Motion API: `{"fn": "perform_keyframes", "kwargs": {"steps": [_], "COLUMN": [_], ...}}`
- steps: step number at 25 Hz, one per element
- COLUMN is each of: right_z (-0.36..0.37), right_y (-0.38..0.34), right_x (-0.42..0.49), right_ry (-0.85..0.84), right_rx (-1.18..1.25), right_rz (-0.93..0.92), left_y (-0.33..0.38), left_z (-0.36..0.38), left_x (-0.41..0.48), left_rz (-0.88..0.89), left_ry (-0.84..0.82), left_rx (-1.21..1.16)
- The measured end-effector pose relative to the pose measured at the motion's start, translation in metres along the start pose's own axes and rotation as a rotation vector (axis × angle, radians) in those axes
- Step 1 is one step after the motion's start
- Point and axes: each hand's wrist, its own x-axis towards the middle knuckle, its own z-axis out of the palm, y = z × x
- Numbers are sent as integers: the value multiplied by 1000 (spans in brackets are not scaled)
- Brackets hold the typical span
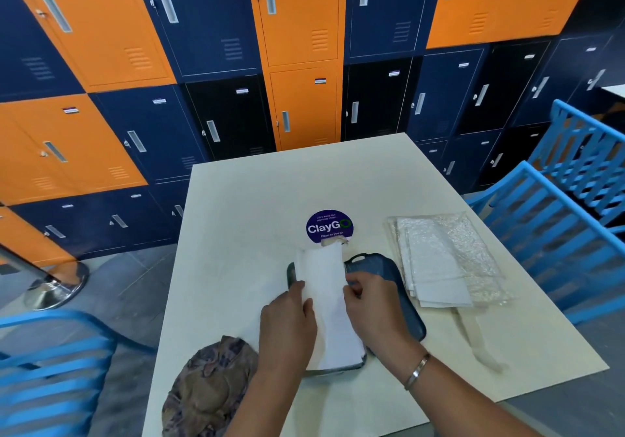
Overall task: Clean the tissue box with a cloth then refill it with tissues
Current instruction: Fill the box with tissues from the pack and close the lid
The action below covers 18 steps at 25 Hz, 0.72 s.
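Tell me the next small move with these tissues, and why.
Probably lower the tissue stack and tuck its far end into the tissue box. Both the left hand and right hand hold the stack's long edges over the box, but its far end overhangs the rim toward the purple sticker. The cloth lies aside, so wiping seems finished.

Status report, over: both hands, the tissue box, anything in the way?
Left hand and right hand both grip the tissue stack. Stack lies over the blue tissue box. Cloth and tissue pack lie aside; nothing blocks.
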Motion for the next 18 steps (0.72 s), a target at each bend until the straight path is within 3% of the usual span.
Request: {"fn": "perform_keyframes", "kwargs": {"steps": [3,8,10,15,18], "right_z": [4,10,13,17,21], "right_y": [-4,-14,-19,-30,-36], "right_x": [-5,-13,-15,-15,-17], "right_ry": [-3,0,-25,-212,-195], "right_rx": [-153,-534,-612,-798,-879], "right_rz": [-35,-121,-135,-131,-144], "left_y": [-5,-17,-26,-20,-14], "left_z": [-3,1,3,7,7], "left_x": [1,-1,-9,-1,-1], "left_rz": [54,228,269,351,347], "left_ry": [-38,4,-93,-113,-136], "left_rx": [234,427,458,555,630]}}
